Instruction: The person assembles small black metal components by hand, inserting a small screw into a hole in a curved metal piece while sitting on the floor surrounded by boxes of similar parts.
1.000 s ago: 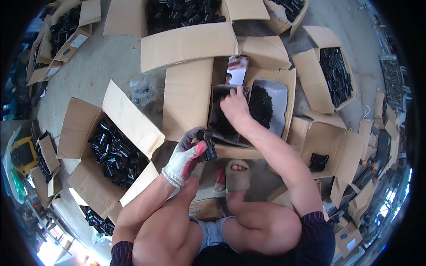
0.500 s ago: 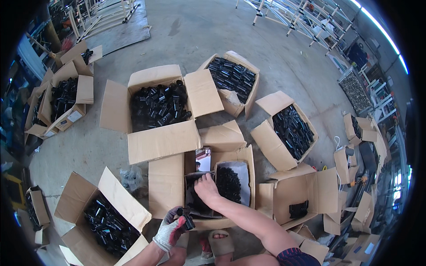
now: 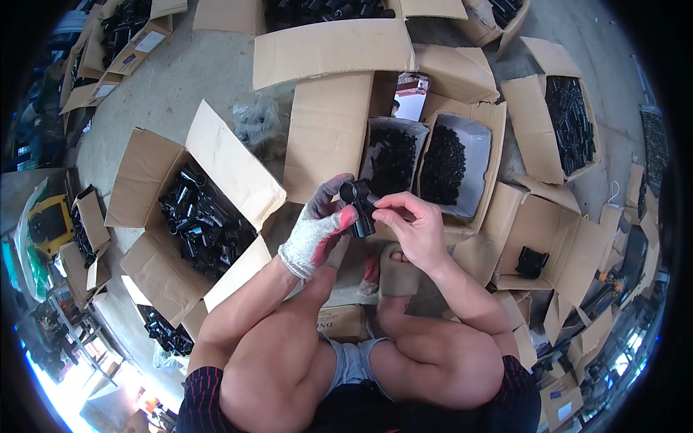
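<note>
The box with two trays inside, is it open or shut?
Open. The box has its left flap spread outward, and both trays of small black pieces show inside.

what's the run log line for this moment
left hand: gloved, holding black fitting | right hand: bare, at fitting | gray trays: small black parts

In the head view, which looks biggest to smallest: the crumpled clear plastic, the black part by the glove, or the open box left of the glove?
1. Open box
2. Clear plastic
3. Black part, partly covered by fingers
</note>
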### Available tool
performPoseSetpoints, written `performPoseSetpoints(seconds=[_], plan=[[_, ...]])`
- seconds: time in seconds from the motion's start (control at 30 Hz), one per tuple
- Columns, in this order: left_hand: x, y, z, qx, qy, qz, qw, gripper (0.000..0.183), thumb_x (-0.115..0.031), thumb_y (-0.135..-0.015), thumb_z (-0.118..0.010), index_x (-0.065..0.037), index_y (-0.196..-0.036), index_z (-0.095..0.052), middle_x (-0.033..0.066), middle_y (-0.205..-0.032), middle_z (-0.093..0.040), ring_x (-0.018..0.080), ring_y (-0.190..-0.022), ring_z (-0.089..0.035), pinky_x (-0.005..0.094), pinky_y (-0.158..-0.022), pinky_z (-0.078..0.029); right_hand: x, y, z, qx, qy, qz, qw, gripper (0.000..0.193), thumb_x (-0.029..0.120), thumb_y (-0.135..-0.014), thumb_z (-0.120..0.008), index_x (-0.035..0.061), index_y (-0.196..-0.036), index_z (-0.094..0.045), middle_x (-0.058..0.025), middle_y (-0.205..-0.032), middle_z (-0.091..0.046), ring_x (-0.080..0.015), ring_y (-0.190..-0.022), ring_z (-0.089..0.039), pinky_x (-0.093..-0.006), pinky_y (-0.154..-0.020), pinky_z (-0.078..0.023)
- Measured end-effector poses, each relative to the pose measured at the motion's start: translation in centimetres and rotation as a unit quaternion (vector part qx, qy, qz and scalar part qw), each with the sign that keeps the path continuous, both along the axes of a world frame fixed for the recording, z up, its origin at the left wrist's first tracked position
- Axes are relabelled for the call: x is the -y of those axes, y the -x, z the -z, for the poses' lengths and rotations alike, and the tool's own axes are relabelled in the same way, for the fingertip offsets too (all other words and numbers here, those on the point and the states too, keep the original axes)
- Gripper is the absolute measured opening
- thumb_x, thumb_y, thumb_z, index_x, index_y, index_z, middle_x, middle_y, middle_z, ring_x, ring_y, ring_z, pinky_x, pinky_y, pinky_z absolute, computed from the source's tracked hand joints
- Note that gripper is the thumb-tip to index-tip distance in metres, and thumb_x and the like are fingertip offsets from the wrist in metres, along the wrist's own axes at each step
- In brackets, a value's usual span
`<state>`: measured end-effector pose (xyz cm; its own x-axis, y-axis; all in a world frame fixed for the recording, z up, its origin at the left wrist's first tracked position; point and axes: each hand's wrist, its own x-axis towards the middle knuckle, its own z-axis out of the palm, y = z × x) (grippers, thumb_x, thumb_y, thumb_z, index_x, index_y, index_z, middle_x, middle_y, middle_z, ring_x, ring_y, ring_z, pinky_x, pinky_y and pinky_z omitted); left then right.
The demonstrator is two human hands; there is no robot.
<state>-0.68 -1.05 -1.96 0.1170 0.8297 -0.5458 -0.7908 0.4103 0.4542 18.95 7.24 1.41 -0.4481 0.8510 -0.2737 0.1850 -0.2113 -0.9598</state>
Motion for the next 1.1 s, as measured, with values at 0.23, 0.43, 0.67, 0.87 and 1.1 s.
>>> performPoseSetpoints(seconds=[0.23, 0.43, 0.67, 0.87, 1.1], plan=[[-0.5, -0.3, -0.1, -0.049, -0.003, 0.028, 0.998, 0.071, -0.009, -0.087, -0.083, -0.019, -0.149, -0.05, 0.0086, -0.133, -0.065, 0.0222, -0.12, -0.064, 0.0381, -0.101, -0.053, -1.5, -1.5, -1.2, 0.074, -0.146, -0.067, 0.984, 0.01, 0.003, -0.089, -0.075, -0.0021, -0.097, -0.072, -0.0125, -0.089, -0.074, -0.023, -0.078, -0.074, -0.031, -0.069, -0.057], [-0.8, -0.9, -1.9, -0.149, -0.017, 0.065, 0.987, 0.072, -0.006, -0.084, -0.085, -0.01, -0.148, -0.05, 0.0085, -0.127, -0.067, 0.0158, -0.111, -0.065, 0.0309, -0.094, -0.054, -1.9, -1.4, -1.6, 0.085, -0.158, -0.109, 0.978, 0.008, 0.001, -0.089, -0.073, -0.003, -0.095, -0.071, -0.0125, -0.089, -0.074, -0.0242, -0.078, -0.073, -0.0316, -0.067, -0.056], [-0.9, -1.0, -3.3, -0.313, -0.065, 0.115, 0.94, 0.069, -0.001, -0.081, -0.086, -0.004, -0.143, -0.057, 0.0075, -0.122, -0.069, 0.0118, -0.101, -0.066, 0.0283, -0.088, -0.054, -0.7, -1.8, -0.8, 0.023, 0.008, -0.038, 0.999, 0.004, -0.001, -0.091, -0.074, -0.0031, -0.094, -0.071, -0.0076, -0.084, -0.075, -0.0094, -0.073, -0.07, -0.0255, -0.065, -0.055], [-0.8, -0.7, -3.7, -0.439, -0.18, 0.12, 0.872, 0.06, -0.01, -0.079, -0.089, -0.005, -0.134, -0.066, 0.0104, -0.115, -0.074, 0.0152, -0.095, -0.069, 0.031, -0.085, -0.055, -0.8, -2.3, -0.2, -0.009, 0.106, -0.048, 0.993, 0.006, -0.001, -0.093, -0.073, -0.0021, -0.099, -0.071, -0.0045, -0.084, -0.074, -0.007, -0.074, -0.068, -0.0227, -0.066, -0.054], [-1.4, -1.2, -3.6, -0.531, -0.197, 0.108, 0.817, 0.057, -0.015, -0.074, -0.09, -0.009, -0.127, -0.07, 0.0145, -0.109, -0.074, 0.0313, -0.092, -0.072, 0.0367, -0.082, -0.057, 1.2, -1.8, 2.0, -0.073, 0.247, 0.076, 0.963, 0.009, 0.002, -0.094, -0.074, -0.0012, -0.102, -0.072, -0.0038, -0.089, -0.074, -0.0072, -0.08, -0.068, -0.0222, -0.07, -0.054]])
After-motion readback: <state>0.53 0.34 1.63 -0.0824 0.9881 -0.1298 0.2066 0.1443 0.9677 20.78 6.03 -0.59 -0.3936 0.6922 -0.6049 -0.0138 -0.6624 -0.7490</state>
